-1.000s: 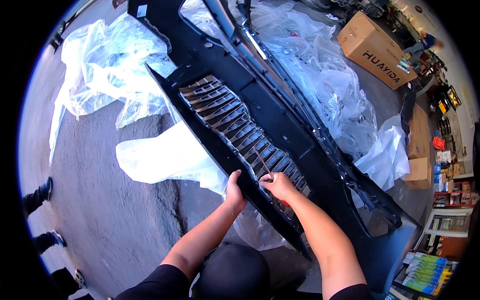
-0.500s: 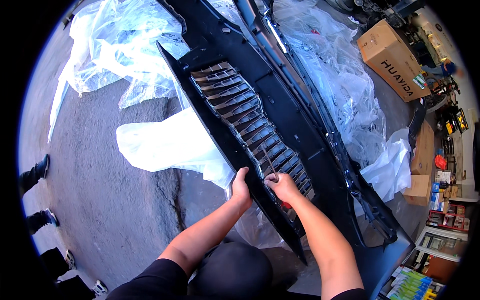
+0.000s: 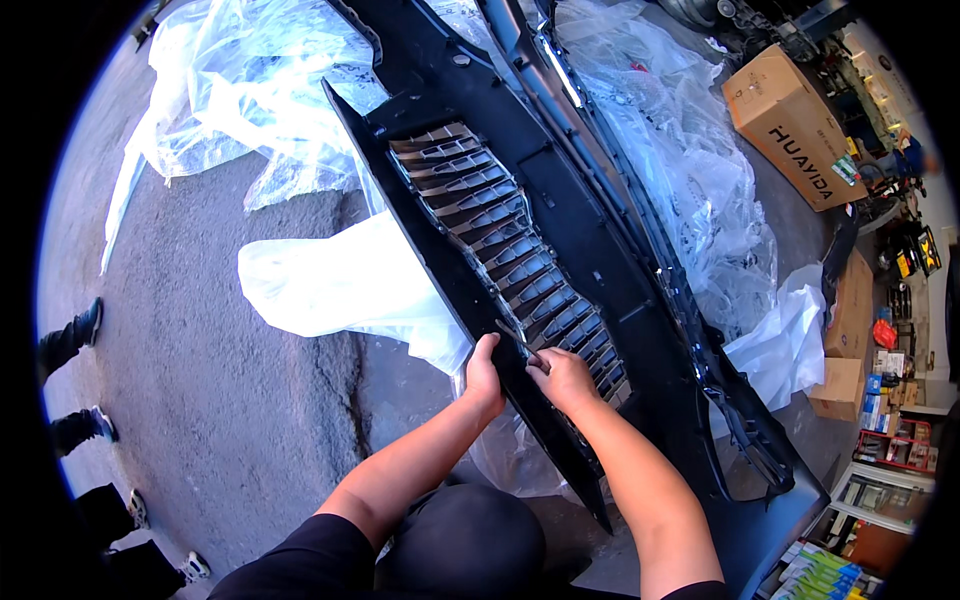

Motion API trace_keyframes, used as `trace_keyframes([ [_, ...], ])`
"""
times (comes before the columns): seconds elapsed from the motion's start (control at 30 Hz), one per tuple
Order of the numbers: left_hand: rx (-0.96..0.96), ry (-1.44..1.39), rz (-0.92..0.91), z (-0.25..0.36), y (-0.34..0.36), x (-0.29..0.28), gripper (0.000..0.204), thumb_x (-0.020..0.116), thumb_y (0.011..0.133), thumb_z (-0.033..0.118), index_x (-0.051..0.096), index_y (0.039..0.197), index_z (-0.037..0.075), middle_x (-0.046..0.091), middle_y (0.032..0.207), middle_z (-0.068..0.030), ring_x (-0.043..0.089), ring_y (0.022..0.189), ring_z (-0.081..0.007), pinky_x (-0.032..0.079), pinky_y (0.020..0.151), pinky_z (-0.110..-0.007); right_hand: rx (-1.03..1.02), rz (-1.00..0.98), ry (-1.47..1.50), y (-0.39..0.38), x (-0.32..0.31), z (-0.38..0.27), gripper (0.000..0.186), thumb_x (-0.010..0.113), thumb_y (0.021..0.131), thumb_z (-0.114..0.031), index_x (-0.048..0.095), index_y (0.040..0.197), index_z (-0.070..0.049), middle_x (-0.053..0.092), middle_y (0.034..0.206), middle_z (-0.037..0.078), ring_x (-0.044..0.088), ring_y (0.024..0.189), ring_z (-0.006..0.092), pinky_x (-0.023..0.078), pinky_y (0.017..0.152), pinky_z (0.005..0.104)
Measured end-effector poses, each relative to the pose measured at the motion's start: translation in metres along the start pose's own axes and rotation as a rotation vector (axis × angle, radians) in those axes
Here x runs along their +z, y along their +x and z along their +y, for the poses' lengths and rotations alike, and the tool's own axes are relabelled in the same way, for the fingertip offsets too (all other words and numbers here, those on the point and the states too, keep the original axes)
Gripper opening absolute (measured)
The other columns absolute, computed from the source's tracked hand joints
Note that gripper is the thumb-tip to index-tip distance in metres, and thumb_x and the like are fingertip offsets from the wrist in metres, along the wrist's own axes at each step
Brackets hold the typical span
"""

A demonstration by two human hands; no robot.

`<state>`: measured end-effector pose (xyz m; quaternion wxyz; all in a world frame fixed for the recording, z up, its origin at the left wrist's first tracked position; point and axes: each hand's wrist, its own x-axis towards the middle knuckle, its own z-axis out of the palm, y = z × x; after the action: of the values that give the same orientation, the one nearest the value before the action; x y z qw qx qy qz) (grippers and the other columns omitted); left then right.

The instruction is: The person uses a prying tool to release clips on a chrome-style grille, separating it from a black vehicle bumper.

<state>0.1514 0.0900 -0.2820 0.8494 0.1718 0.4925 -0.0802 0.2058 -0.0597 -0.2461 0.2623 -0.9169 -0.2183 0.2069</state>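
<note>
A black car bumper (image 3: 555, 185) lies before me on a slant, with a slatted grille (image 3: 487, 213) set into it. My left hand (image 3: 482, 382) is closed on the bumper's near-left edge, thumb on top and the other fingers hidden beneath. My right hand (image 3: 566, 383) is closed round a screwdriver (image 3: 519, 341) just above the lower part of the grille. Its thin shaft points up and left to the grille's left border, close to my left thumb. The handle is hidden in my palm; whether the tip touches anything is too small to tell.
Crumpled clear plastic sheeting (image 3: 680, 180) lies under and around the bumper. A white plastic sheet (image 3: 320, 285) spreads left over the grey ground. Cardboard boxes (image 3: 785, 125) and shelved goods (image 3: 895, 440) line the right. Other people's feet (image 3: 100, 423) show at the left edge.
My right hand has turned the screwdriver, its shaft swinging left and lower from over the slats to the grille's left border. My left hand keeps its hold. The view has shifted slightly.
</note>
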Motion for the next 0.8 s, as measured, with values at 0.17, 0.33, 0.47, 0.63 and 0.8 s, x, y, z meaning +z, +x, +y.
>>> trace_keyframes([
  [0.17,0.03,0.022,0.036,0.001,-0.002,0.002,0.038,0.06,0.089,0.045,0.063,0.101,0.01,0.068,0.097,-0.0085,0.065,0.093,-0.0266,0.052,0.088,-0.04,-0.019,-0.001,-0.073,0.001,0.006,0.005,0.019,0.077,0.086,-0.02,0.073,0.095,-0.003,0.072,0.094,0.013,0.071,0.087,0.033,0.057,0.077,0.0402],
  [0.33,0.018,0.005,0.004,0.001,-0.005,0.003,0.037,0.06,0.09,0.045,0.064,0.102,0.01,0.069,0.097,-0.0085,0.065,0.094,-0.0263,0.052,0.089,-0.041,0.029,0.015,0.05,0.001,0.004,0.001,0.018,0.076,0.087,-0.019,0.074,0.096,-0.003,0.072,0.094,0.013,0.071,0.087,0.0334,0.057,0.077,0.0398],
  [0.47,0.012,-0.015,0.0,0.002,-0.006,0.003,0.037,0.06,0.09,0.044,0.065,0.103,0.009,0.069,0.097,-0.0086,0.065,0.092,-0.0263,0.052,0.089,-0.041,0.022,0.033,0.083,-0.003,0.005,0.002,0.02,0.073,0.089,-0.023,0.075,0.099,-0.007,0.072,0.098,0.012,0.07,0.089,0.0354,0.056,0.079,0.0427],
  [0.63,0.025,0.012,0.048,0.004,-0.012,0.005,0.039,0.061,0.09,0.044,0.066,0.105,0.008,0.07,0.095,-0.0083,0.066,0.09,-0.0261,0.052,0.089,-0.04,0.034,0.01,0.038,-0.001,0.006,-0.001,0.02,0.071,0.091,-0.025,0.073,0.1,-0.008,0.071,0.103,0.01,0.07,0.09,0.0365,0.056,0.079,0.0446],
  [0.8,0.066,0.013,0.093,0.001,-0.008,0.005,0.043,0.063,0.089,0.046,0.064,0.11,0.008,0.069,0.101,-0.0104,0.065,0.095,-0.0272,0.051,0.089,-0.041,-0.024,-0.046,-0.135,-0.001,0.006,0.0,0.02,0.07,0.092,-0.028,0.071,0.102,-0.011,0.07,0.104,0.009,0.071,0.087,0.0376,0.057,0.076,0.0476],
])
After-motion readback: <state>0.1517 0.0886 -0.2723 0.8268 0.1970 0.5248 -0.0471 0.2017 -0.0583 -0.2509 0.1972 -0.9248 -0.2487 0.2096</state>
